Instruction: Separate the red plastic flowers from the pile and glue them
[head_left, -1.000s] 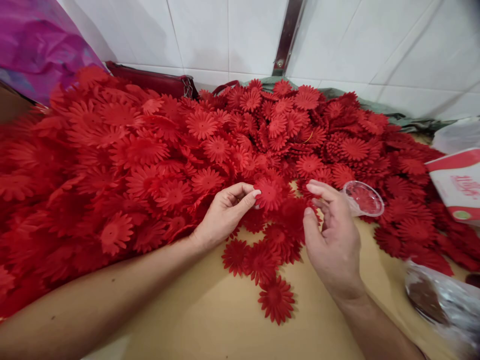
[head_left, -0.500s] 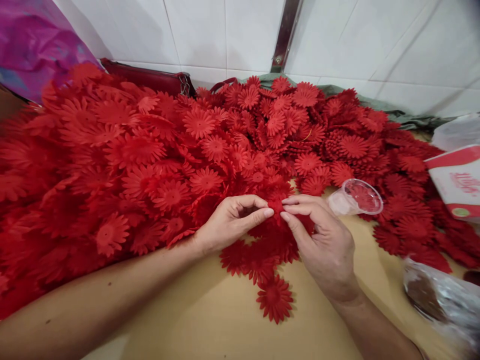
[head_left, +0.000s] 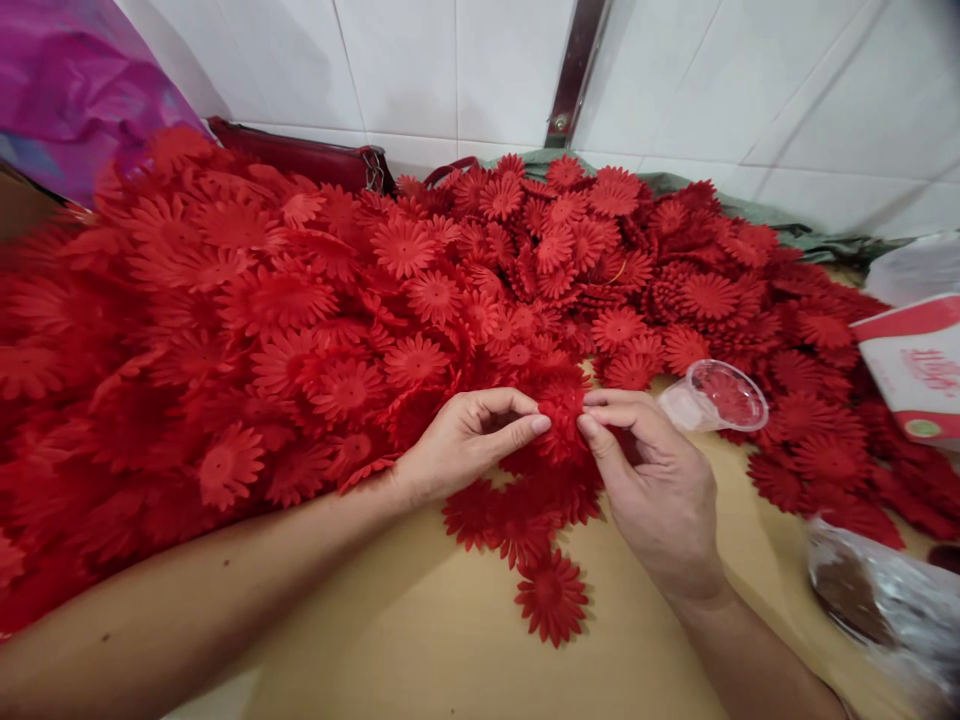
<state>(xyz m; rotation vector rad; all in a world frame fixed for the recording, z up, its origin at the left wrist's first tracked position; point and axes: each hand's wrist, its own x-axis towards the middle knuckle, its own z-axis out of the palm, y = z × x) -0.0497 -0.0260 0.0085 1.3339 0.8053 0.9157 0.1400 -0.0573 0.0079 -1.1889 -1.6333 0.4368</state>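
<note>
Both hands, left hand (head_left: 465,440) and right hand (head_left: 652,490), pinch one red flower (head_left: 562,415) above the tan table (head_left: 420,640). Flower pile (head_left: 300,300) at twelve o'clock, against white tiled wall (head_left: 450,70). Clear cup (head_left: 720,395), maybe plastic, at two o'clock.

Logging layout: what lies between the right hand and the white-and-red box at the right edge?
Head view: a clear plastic cup on its side and loose red flowers lie between the right hand and the box.

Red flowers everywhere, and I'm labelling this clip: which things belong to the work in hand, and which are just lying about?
In hand:
- red flower, pinched between left hand and right hand
- flower pile behind it
- loose flowers on the table

Lying about:
- clear plastic cup, on its side
- red-and-white box
- purple bag
- plastic packet
</note>
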